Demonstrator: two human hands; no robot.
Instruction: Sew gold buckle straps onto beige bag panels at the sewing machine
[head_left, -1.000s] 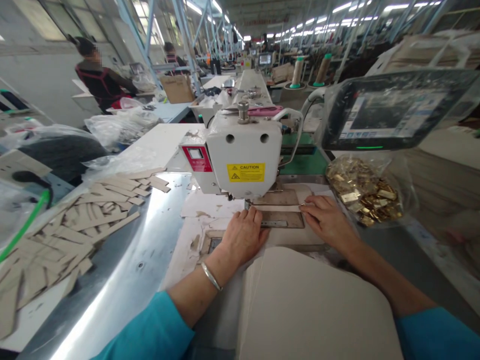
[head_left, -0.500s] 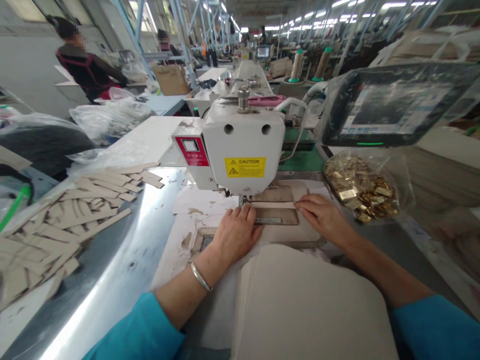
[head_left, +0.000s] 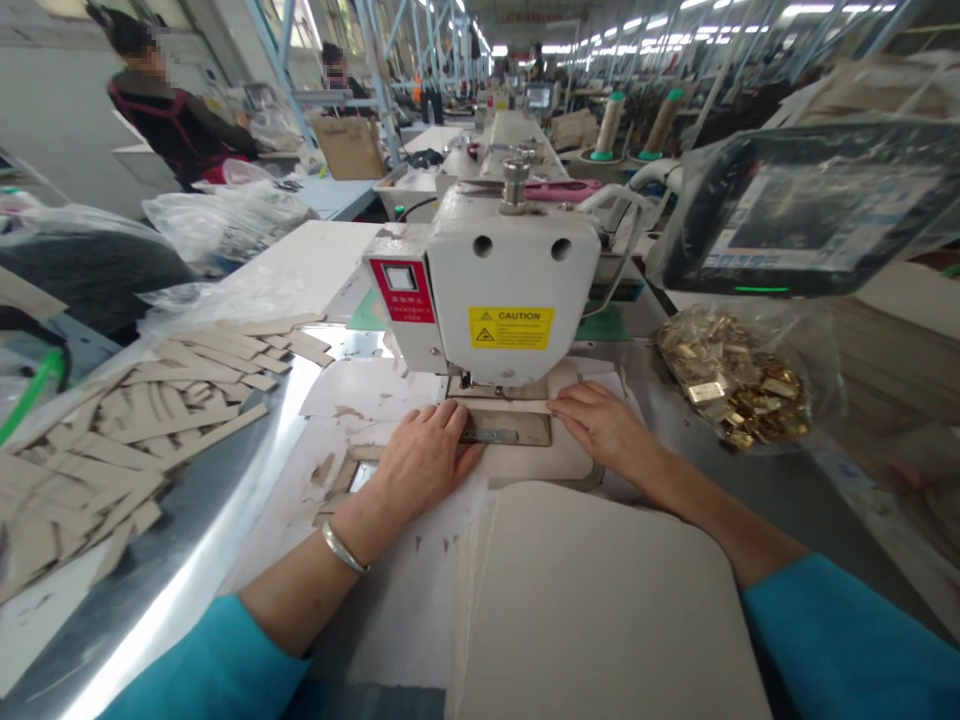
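A white sewing machine (head_left: 502,290) with a yellow caution label stands in front of me. Under its head lies a beige strip (head_left: 501,406) in a tan template (head_left: 525,455) with a small metal bar (head_left: 489,436). My left hand (head_left: 420,460) lies flat on the template left of the needle, fingers together and stretched out, a silver bangle on the wrist. To the right of the needle my right hand (head_left: 604,425) presses flat on the strip's end, fingers extended. A stack of large beige sheets (head_left: 600,600) sits just before me.
Several beige strips (head_left: 127,430) are heaped on the shiny metal table at left. A clear bag of gold metal parts (head_left: 731,380) lies at right under a control screen (head_left: 810,210). Plastic bags and other people at benches are at the far left.
Both hands and the template have slid to the left under the machine head. The view has swung slightly right.
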